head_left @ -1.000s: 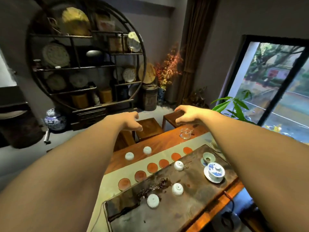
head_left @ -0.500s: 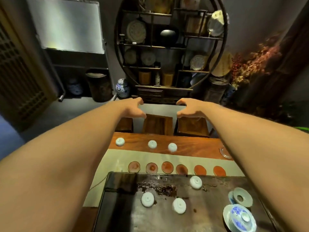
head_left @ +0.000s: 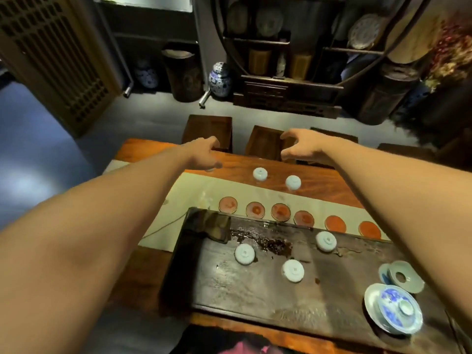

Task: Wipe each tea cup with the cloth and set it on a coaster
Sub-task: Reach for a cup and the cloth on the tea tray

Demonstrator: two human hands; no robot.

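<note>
Three pale tea cups stand upside down on the dark tea tray [head_left: 255, 300]: one on the left [head_left: 244, 254], one in the middle [head_left: 293, 270], one further back [head_left: 326, 241]. Two more cups [head_left: 260, 174] [head_left: 293, 182] sit on the far wooden table top. Several round red-brown coasters [head_left: 281, 212] lie bare in a row on the cream runner [head_left: 194, 198]. A dark folded cloth [head_left: 213, 227] rests on the tray's far left corner. My left hand [head_left: 204, 154] hovers over the far table edge, fingers loosely curled, empty. My right hand [head_left: 304, 149] is spread and empty beyond the far cups.
A blue-and-white lidded bowl on a saucer [head_left: 393, 309] and a pale ring-shaped dish [head_left: 404, 275] sit at the tray's right end. Wooden stools [head_left: 209, 131] [head_left: 265, 144] stand behind the table. A round display shelf [head_left: 286, 80] and a blue-and-white jar [head_left: 219, 79] stand further back.
The view has swung left and tipped down onto the table. Both outstretched hands have come lower, over the table's far edge. Nothing has been picked up.
</note>
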